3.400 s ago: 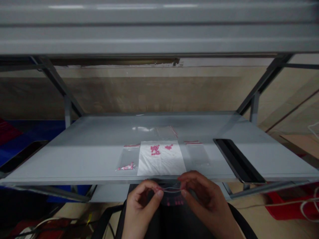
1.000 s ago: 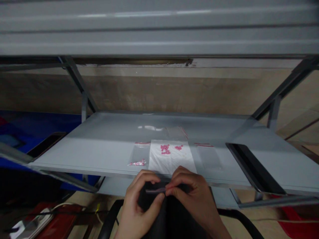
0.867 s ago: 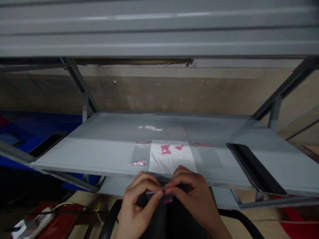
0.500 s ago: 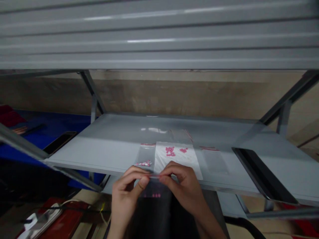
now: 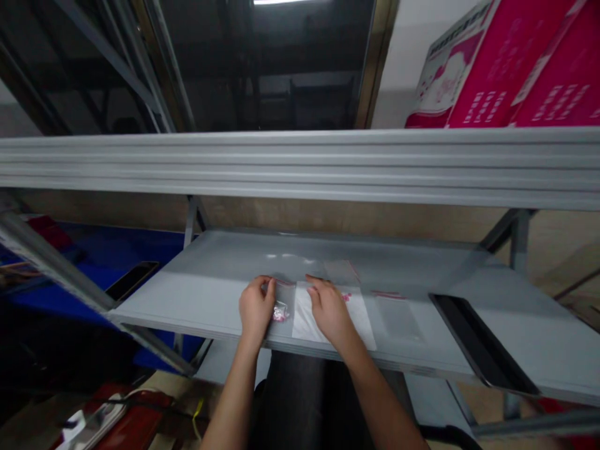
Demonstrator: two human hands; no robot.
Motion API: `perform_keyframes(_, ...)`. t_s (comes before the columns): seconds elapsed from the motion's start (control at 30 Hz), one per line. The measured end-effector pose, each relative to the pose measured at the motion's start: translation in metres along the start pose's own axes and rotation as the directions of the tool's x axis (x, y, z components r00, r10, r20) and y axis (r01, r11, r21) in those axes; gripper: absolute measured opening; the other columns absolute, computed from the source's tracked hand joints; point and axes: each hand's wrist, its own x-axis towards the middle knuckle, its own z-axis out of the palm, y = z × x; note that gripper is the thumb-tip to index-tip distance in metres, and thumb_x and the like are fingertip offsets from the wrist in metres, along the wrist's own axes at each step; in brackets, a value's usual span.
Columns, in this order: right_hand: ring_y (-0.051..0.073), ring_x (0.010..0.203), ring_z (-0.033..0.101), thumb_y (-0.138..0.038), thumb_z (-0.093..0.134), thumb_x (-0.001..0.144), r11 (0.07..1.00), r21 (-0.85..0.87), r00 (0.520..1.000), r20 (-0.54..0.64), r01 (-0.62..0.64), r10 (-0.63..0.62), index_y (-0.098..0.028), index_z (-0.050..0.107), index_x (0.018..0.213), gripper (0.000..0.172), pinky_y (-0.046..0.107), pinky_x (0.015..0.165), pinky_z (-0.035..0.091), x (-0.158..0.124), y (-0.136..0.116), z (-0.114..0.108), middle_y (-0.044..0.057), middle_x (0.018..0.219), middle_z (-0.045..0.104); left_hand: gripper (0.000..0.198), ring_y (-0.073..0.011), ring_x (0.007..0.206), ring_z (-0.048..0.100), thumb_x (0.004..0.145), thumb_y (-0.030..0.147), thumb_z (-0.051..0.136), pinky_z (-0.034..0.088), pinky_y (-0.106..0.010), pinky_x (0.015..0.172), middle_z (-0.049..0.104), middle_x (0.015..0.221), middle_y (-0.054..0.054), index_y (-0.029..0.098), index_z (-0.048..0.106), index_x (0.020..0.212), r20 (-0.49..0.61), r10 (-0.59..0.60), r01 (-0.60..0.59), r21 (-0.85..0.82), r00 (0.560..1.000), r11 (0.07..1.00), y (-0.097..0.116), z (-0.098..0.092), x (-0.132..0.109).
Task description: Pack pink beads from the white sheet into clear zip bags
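On the grey shelf (image 5: 197, 287), my left hand (image 5: 257, 306) has its fingers closed at the top left edge of a clear zip bag (image 5: 287, 294) with small pink pieces low in it. My right hand (image 5: 330, 309) is over a white sheet (image 5: 307, 322), its thumb and fingers apart, with nothing seen between them. A few pink beads (image 5: 347, 297) show just right of that hand; it hides the rest of the sheet's middle. Another clear zip bag (image 5: 398, 315) lies flat to the right, and one more (image 5: 341, 270) lies behind the sheet.
A dark tablet-like slab (image 5: 482, 344) lies at the right of the shelf. A phone (image 5: 132, 280) rests on the blue surface at left. An upper shelf edge (image 5: 300, 165) crosses above, with pink boxes (image 5: 497, 75) on it. A white power strip (image 5: 96, 425) is at lower left.
The view has tilted up. Both hands have moved forward from the shelf's front edge and apart. The small bag they pinched between them now lies with the left bag, and my right hand has let go.
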Motion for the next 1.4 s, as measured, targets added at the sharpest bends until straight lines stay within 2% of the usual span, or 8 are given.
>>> perform_keyframes(0.23, 0.033, 0.103, 0.062, -0.025, 0.055, 0.085, 0.927, -0.374, 0.97, -0.206, 0.042, -0.127, -0.016, 0.072, 0.106, 0.028, 0.053, 0.094, 0.048, -0.066, 0.08, -0.098, 0.015, 0.107, 0.073, 0.033, -0.0373, 0.101, 0.06, 0.085, 0.031, 0.053, 0.044, -0.048, 0.086, 0.069, 0.108, -0.021, 0.01, 0.068, 0.106, -0.118, 0.122, -0.103, 0.158, 0.985, 0.982, 0.004, -0.01, 0.004)
perform_keyframes(0.53, 0.029, 0.089, 0.065, -0.023, 0.052, 0.091, 0.904, -0.424, 0.931, -0.348, -0.048, -0.113, -0.016, 0.076, 0.089, 0.024, 0.047, 0.082, 0.054, -0.078, 0.097, -0.112, 0.014, 0.091, 0.075, 0.023, -0.0283, 0.11, 0.058, 0.086, 0.026, 0.059, 0.042, -0.046, 0.099, 0.067, 0.111, -0.01, 0.022, 0.066, 0.108, -0.079, 0.333, -0.342, -0.273, 0.94, 0.899, 0.062, 0.005, -0.076)
perform_keyframes(0.63, 0.029, 0.095, 0.061, -0.024, 0.054, 0.091, 0.915, -0.402, 0.879, -0.451, -0.046, -0.154, -0.017, 0.075, 0.094, 0.022, 0.049, 0.087, 0.05, -0.074, 0.077, -0.114, 0.014, 0.099, 0.073, 0.022, -0.0274, 0.104, 0.063, 0.085, 0.032, 0.063, 0.046, -0.045, 0.096, 0.07, 0.108, -0.009, 0.022, 0.069, 0.104, 0.237, 0.179, -0.019, -0.552, 0.955, 0.833, 0.083, 0.015, -0.105)
perform_keyframes(0.73, 0.026, 0.094, 0.059, -0.022, 0.058, 0.09, 0.945, -0.326, 0.828, -0.533, -0.013, -0.173, -0.02, 0.073, 0.099, 0.018, 0.044, 0.083, 0.05, -0.077, 0.043, -0.108, 0.011, 0.097, 0.069, 0.035, -0.0278, 0.104, 0.067, 0.082, 0.043, 0.067, 0.047, -0.045, 0.097, 0.07, 0.116, -0.012, 0.021, 0.067, 0.111, 0.567, 0.049, 0.452, -0.703, 0.822, 0.549, 0.1, 0.026, -0.117)
perform_keyframes(0.83, 0.024, 0.092, 0.057, -0.017, 0.061, 0.087, 0.976, -0.215, 0.898, -0.421, 0.038, -0.128, -0.025, 0.071, 0.103, 0.021, 0.039, 0.08, 0.05, -0.087, 0.009, -0.093, 0.007, 0.093, 0.065, 0.045, -0.0283, 0.117, 0.062, 0.08, 0.048, 0.069, 0.046, -0.043, 0.101, 0.066, 0.128, -0.012, 0.023, 0.065, 0.118, 0.694, 0.021, 0.678, -0.709, 0.719, 0.195, 0.11, 0.034, -0.118)
perform_keyframes(0.9, 0.023, 0.095, 0.057, -0.012, 0.061, 0.084, 0.992, -0.088, 0.961, -0.253, 0.091, -0.111, -0.026, 0.07, 0.103, 0.026, 0.038, 0.082, 0.051, -0.095, -0.006, -0.085, 0.005, 0.096, 0.065, 0.039, -0.0271, 0.119, 0.06, 0.081, 0.046, 0.069, 0.045, -0.039, 0.101, 0.068, 0.125, -0.011, 0.022, 0.069, 0.112, 0.704, -0.028, 0.701, -0.7, 0.709, 0.135, 0.109, 0.035, -0.117)
perform_keyframes(1.13, 0.021, 0.095, 0.061, -0.021, 0.06, 0.085, 0.962, 0.256, 0.935, -0.307, -0.097, 0.176, -0.025, 0.063, 0.119, 0.034, 0.035, 0.083, 0.051, -0.104, 0.004, -0.087, 0.007, 0.108, 0.065, 0.027, -0.0228, 0.085, 0.069, 0.086, 0.04, 0.06, 0.05, -0.037, 0.089, 0.076, 0.092, -0.004, 0.022, 0.073, 0.102, 0.644, 0.022, 0.486, -0.598, 0.765, 0.637, 0.089, 0.007, -0.108)
perform_keyframes(1.4, 0.013, 0.059, 0.063, -0.032, 0.071, 0.077, 0.725, 0.546, 0.906, 0.213, -0.42, 0.365, -0.018, 0.068, 0.071, 0.016, 0.025, 0.06, 0.048, -0.078, 0.016, -0.094, -0.001, 0.063, 0.068, 0.03, -0.0225, 0.08, 0.069, 0.082, 0.039, 0.065, 0.053, -0.032, 0.075, 0.074, 0.084, -0.005, 0.02, 0.07, 0.104, 0.546, 0.031, 0.294, -0.497, 0.837, 0.817, 0.066, -0.003, -0.09)
